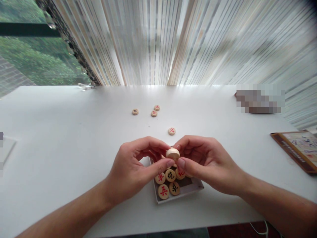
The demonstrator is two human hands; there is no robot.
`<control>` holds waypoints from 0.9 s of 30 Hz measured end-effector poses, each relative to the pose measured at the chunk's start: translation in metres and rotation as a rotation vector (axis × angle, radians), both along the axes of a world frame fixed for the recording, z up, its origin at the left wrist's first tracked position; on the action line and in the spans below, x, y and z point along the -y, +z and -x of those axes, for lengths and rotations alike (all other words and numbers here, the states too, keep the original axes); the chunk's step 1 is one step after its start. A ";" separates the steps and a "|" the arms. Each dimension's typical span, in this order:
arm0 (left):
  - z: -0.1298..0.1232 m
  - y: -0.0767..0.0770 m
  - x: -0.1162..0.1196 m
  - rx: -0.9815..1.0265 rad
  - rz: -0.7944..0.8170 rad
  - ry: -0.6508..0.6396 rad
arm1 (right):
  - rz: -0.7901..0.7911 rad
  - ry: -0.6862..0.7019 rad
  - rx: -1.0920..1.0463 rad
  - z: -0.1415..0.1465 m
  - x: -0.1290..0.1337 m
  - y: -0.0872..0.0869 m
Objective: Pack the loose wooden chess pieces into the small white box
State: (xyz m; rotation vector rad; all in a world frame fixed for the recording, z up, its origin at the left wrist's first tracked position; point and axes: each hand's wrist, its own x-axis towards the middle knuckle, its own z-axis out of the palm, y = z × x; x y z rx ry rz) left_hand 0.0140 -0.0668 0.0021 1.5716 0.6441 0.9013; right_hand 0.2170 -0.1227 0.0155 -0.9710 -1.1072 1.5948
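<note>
round pale wooden pc [172, 153], blank side, btwn fingers [182, 162]

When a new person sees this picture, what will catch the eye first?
Probably the left hand and right hand, which meet near the centre around a pale xiangqi piece, over an open box of pieces with red and black characters. Next, the bright striped curtain across much of the top, and four loose xiangqi pieces on the white table beyond the hands.
</note>
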 end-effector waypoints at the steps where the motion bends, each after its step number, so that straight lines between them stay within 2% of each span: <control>1: 0.000 0.000 0.000 0.001 0.010 0.000 | -0.008 0.002 0.000 0.000 0.000 0.000; 6: 0.000 0.000 0.000 -0.002 0.022 0.014 | -0.025 -0.003 0.025 -0.003 -0.002 0.000; 14: -0.001 0.003 -0.001 -0.045 -0.056 0.045 | -0.078 -0.027 0.112 -0.004 -0.004 0.001; 27: 0.001 0.005 0.000 -0.082 -0.033 0.011 | -0.036 -0.010 0.172 -0.008 -0.005 -0.003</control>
